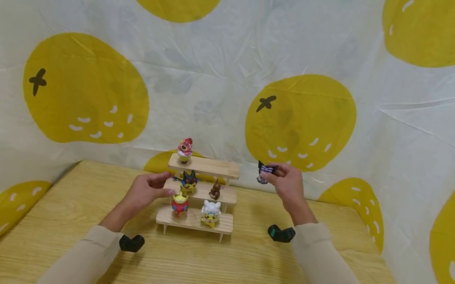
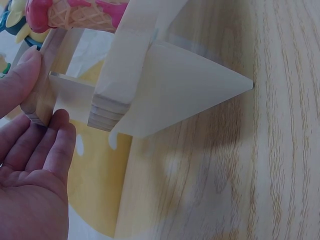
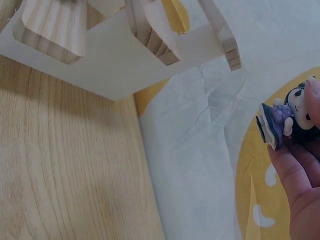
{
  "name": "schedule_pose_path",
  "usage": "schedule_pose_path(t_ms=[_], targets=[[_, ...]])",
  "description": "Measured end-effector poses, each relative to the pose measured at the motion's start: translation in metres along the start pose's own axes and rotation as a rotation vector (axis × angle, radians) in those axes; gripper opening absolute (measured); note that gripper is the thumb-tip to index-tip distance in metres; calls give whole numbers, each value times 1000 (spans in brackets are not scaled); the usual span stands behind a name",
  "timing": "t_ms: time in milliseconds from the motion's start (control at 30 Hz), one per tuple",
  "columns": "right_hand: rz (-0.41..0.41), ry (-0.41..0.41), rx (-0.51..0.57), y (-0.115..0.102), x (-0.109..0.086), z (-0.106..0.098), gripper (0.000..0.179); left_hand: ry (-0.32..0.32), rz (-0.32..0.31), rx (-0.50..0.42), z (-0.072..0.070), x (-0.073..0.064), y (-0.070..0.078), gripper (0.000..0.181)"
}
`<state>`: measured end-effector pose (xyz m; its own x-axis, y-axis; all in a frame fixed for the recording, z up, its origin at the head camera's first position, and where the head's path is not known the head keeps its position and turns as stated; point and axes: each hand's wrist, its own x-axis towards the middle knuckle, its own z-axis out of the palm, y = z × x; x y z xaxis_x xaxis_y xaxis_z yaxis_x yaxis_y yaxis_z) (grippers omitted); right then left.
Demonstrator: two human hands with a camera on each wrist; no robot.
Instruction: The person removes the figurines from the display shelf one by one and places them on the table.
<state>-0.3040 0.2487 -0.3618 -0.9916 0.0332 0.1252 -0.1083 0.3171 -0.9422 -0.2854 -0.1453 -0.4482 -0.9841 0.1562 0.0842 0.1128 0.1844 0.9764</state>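
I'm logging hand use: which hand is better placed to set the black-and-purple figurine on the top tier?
Probably the right hand: it holds the figurine near the top tier's bare right end. The left hand is across the stand, holding the middle tier's left end.

Wooden table (image 1: 231,275); tiered stand (image 1: 216,167) atop

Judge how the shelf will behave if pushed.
Probably stiff: the shelf has solid-looking wooden boards. Likely slow to tip, since the visible side panel has a long lower edge along the table. The figures might topple; no fastening shows.
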Motion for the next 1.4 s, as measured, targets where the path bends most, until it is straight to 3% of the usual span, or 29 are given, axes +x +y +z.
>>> schedule_pose_path(t_ms=[400,1400], targets=[[-38,-8,-2,9,-1,-10,39,15,3,9,1,0,1,65],[18,-3,-65,22,-1,-29,41,2,-8,8,0,0,2,66]])
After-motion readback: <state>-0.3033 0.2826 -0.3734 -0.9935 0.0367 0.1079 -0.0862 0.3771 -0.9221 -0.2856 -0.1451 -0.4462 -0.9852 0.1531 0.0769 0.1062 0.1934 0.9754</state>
